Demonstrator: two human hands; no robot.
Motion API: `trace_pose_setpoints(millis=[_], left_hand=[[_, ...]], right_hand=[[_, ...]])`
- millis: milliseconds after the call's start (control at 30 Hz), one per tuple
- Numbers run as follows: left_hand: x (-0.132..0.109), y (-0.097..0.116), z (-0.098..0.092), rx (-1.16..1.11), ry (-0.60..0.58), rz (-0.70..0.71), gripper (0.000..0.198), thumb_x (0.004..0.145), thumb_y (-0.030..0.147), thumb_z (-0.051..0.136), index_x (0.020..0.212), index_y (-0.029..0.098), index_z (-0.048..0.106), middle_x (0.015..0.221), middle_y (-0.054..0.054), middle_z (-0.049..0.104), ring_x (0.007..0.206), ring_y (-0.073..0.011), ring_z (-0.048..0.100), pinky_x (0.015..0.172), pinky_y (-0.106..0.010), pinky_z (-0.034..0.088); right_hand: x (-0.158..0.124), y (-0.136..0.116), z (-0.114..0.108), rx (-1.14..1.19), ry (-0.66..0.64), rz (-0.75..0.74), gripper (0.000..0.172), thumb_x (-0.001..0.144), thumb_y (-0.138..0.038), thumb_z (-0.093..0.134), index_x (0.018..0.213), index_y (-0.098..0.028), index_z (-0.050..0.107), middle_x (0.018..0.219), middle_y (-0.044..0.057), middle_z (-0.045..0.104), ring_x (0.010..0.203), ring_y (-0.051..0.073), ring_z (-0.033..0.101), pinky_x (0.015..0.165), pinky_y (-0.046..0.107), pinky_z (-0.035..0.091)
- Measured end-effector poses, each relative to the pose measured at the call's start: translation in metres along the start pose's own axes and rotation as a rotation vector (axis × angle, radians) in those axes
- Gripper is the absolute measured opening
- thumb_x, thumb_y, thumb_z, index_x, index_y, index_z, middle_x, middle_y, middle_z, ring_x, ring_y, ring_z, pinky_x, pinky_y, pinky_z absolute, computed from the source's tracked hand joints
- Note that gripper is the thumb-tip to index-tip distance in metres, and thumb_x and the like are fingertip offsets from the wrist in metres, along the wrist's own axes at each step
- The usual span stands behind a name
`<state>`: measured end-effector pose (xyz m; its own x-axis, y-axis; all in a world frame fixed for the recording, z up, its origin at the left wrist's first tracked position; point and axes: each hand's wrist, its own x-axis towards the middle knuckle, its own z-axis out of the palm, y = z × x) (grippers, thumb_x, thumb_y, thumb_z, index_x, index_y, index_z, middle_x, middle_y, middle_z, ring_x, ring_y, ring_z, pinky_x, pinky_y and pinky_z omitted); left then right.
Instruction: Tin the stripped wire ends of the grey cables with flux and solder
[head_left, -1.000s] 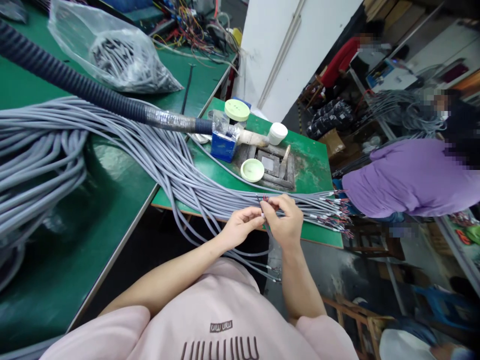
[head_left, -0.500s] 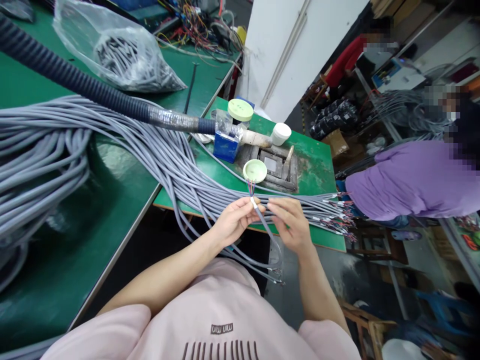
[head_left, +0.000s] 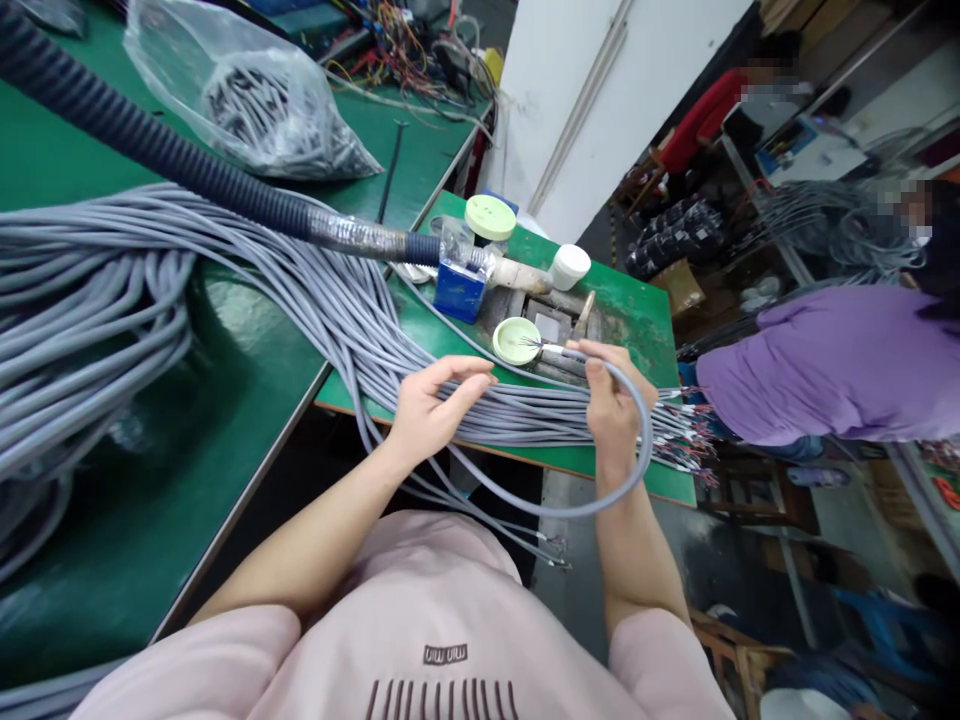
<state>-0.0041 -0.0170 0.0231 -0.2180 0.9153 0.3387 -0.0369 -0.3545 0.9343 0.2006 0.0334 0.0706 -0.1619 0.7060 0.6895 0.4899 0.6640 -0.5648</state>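
My right hand pinches a grey cable close to its stripped end. The thin wires of that end point left, over the rim of a small pale green dish. From the hand, the cable loops down and back left beneath my hands. My left hand holds nothing, its fingers and thumb apart, above a thick bundle of grey cables. Behind the dish is a dark, stained square unit set on the green table, with a wooden-looking stick on it.
A ribbed black hose reaches a blue box. A white cup and a pale green lid stand behind. A plastic bag of grey pieces lies at the back left. A person in purple is on the right.
My left hand has let go of the cable end and drawn left. My right hand has taken hold of it and turned its wires leftward over the dish.
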Motion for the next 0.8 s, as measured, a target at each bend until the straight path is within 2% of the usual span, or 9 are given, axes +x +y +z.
trace_pose_setpoints(millis=[100, 233, 433, 800], left_hand=[[0.011, -0.013, -0.014, 0.324, 0.084, 0.185, 0.016, 0.086, 0.030, 0.061, 0.090, 0.018, 0.071, 0.085, -0.004, 0.074, 0.079, -0.0152, 0.066, 0.079, -0.029, 0.051], [0.018, -0.031, -0.021, 0.514, 0.098, 0.258, 0.018, 0.088, 0.031, 0.057, 0.087, 0.019, 0.070, 0.084, -0.003, 0.074, 0.078, -0.0152, 0.065, 0.076, -0.029, 0.049], [0.018, -0.036, -0.021, 0.613, 0.055, 0.285, 0.018, 0.089, 0.030, 0.055, 0.085, 0.019, 0.069, 0.079, -0.003, 0.073, 0.073, -0.0157, 0.064, 0.074, -0.031, 0.046], [0.017, -0.036, -0.021, 0.665, 0.006, 0.292, 0.018, 0.090, 0.029, 0.055, 0.085, 0.019, 0.069, 0.076, -0.002, 0.072, 0.072, -0.0161, 0.063, 0.071, -0.032, 0.043]], right_hand=[[0.014, 0.014, 0.010, 0.007, 0.002, 0.082, 0.020, 0.092, -0.031, 0.055, 0.099, -0.023, 0.071, 0.092, 0.003, 0.075, 0.087, 0.020, 0.070, 0.080, 0.034, 0.056], [0.026, 0.028, 0.025, -0.003, -0.022, 0.143, 0.022, 0.090, -0.038, 0.057, 0.094, -0.022, 0.072, 0.090, 0.004, 0.076, 0.085, 0.020, 0.071, 0.079, 0.034, 0.056], [0.032, 0.038, 0.039, -0.037, -0.074, 0.155, 0.024, 0.089, -0.040, 0.057, 0.091, -0.021, 0.072, 0.082, 0.003, 0.076, 0.083, 0.020, 0.071, 0.079, 0.034, 0.057], [0.025, 0.054, 0.048, -0.040, -0.105, 0.176, 0.023, 0.088, -0.039, 0.058, 0.090, -0.021, 0.073, 0.087, 0.004, 0.076, 0.082, 0.020, 0.070, 0.078, 0.034, 0.056]])
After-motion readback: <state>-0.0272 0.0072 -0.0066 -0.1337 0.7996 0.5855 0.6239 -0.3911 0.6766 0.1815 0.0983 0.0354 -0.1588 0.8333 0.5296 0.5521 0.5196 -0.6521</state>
